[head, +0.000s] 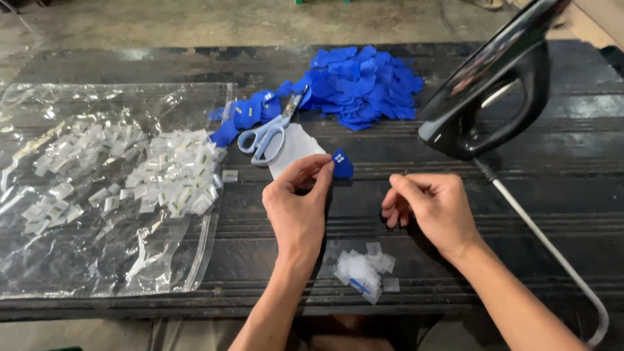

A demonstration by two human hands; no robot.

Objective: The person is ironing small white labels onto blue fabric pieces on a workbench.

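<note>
Blue fabric tag [342, 164], small and soft-edged, pinched between left hand [296, 207] thumb and fingertips above dark ribbed table [559, 182], beside white cloth patch [294, 147]. Right hand [432, 209] loosely curled, holding nothing visible. Translucent squares [365, 266] heaped below.

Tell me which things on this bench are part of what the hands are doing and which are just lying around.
In use:
left hand
small blue piece
right hand

Lying about:
scissors
blue pile
iron
plastic bag
white scraps
</note>
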